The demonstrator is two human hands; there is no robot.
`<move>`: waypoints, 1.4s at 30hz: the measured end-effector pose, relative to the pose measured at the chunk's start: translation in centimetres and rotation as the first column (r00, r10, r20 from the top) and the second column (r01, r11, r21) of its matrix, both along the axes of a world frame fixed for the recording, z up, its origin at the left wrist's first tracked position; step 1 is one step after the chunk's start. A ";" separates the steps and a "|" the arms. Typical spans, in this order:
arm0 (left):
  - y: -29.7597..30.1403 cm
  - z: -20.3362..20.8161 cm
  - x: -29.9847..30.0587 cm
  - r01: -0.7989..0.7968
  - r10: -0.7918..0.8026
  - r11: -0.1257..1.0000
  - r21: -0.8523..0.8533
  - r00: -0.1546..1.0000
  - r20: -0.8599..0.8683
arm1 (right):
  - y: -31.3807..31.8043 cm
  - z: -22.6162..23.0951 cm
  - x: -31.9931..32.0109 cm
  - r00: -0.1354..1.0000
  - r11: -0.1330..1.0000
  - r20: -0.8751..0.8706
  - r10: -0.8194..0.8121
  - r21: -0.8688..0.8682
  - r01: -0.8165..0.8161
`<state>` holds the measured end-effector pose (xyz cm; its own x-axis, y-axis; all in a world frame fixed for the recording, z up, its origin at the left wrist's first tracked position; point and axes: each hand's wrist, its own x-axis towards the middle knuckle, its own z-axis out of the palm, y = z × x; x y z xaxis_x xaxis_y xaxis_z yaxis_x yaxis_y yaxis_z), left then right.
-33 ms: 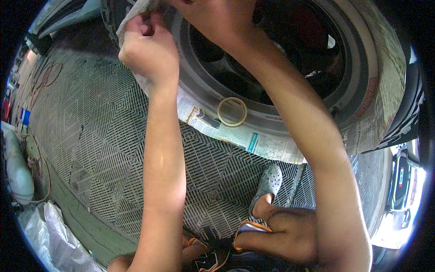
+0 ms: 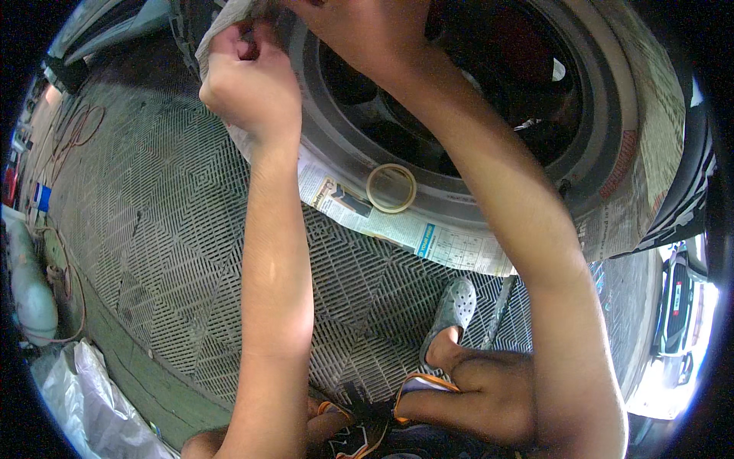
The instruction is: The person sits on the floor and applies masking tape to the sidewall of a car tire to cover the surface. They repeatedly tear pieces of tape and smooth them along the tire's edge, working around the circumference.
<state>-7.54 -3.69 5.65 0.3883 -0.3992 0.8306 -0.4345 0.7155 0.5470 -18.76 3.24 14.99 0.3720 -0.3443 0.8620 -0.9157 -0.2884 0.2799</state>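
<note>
The left hand is at the far left of the wheel, its fingers curled in narrow beside the edge of the newspaper; I cannot tell whether they pinch the paper; the right hand reaches across to the far side of the wheel, just right of the left hand, its fingertips mostly out of view, so I cannot tell how wide its grip is or whether it holds anything; the wheel takes up the far right, its grey rim and dark spokes partly behind the right forearm; the newspaper runs around the rim along its left, near and right sides; a pale tape ring is seen across the near edge of the rim and the paper, between the two forearms; below the wheel spreads a ribbed grey mat, with a grey clog on the person's foot, near and right of the middle; at the left side are a red hose, a blue item and a pale tank, with a crumpled plastic sheet nearer; a car shows at the right edge.
</note>
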 end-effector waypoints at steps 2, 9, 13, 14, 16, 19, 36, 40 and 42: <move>0.0 0.0 -0.3 -0.013 0.013 1.000 0.019 1.000 -0.008 | 0.1 -0.3 0.6 1.000 0.996 0.027 -0.006 -0.091 0.008; -0.3 0.3 0.0 0.018 -0.010 0.987 0.161 0.999 -0.048 | -0.6 -0.6 0.4 0.998 0.998 0.009 -0.063 0.014 0.063; -0.5 0.0 0.0 -0.006 0.006 0.997 0.081 1.000 0.000 | 1.3 0.4 -0.2 0.994 0.993 -0.108 -0.021 0.113 0.033; -0.4 0.0 -0.1 -0.003 0.003 0.997 0.079 1.000 -0.002 | 1.4 0.4 -0.4 0.992 0.998 -0.125 -0.007 0.058 0.014; 0.0 0.2 -0.3 0.018 -0.018 0.994 0.107 1.000 -0.002 | 1.5 0.3 -0.8 0.987 0.998 -0.158 0.020 -0.052 -0.029; 0.5 0.7 -0.3 0.028 -0.029 0.991 0.131 1.000 0.000 | 1.5 0.1 -1.1 0.982 0.981 -0.191 0.011 -0.187 -0.047; 0.0 0.6 -0.8 0.052 -0.053 0.998 -0.038 0.998 -0.026 | -0.3 -0.7 -1.3 0.971 0.978 0.122 0.208 0.006 -0.210; -0.4 0.7 -0.7 0.061 -0.063 0.998 -0.035 0.997 -0.050 | -1.2 -1.1 -0.3 0.927 0.975 0.341 0.155 0.100 -0.199; -0.3 1.0 -0.7 0.024 -0.025 0.999 -0.029 0.999 -0.025 | -1.2 -1.0 -0.6 0.948 0.982 0.307 0.090 0.130 -0.135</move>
